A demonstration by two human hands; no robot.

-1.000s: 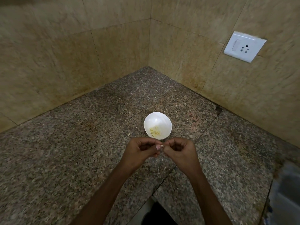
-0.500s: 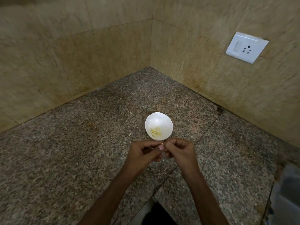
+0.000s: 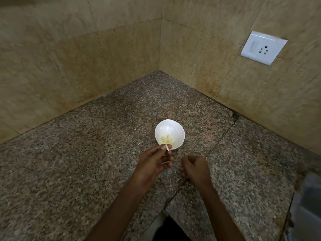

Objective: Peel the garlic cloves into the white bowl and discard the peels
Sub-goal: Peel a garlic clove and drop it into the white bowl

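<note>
The hands have parted: the left hand point(image 3: 152, 164) pinches a garlic clove point(image 3: 167, 147), probably peeled, at the near rim of the white bowl point(image 3: 175, 129), ready to drop; the blurred right hand point(image 3: 194, 168) curls over the table point(image 3: 86, 162), grip contents unclear

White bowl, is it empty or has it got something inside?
Not empty: the bowl holds a small pile of pale garlic cloves.

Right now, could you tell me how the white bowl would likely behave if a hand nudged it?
The bowl looks small and holds only a few cloves, so it is probably light and would slide readily on the smooth stone counter. Its rounded walls suggest a narrow base, so a push at the rim might tip it.
</note>
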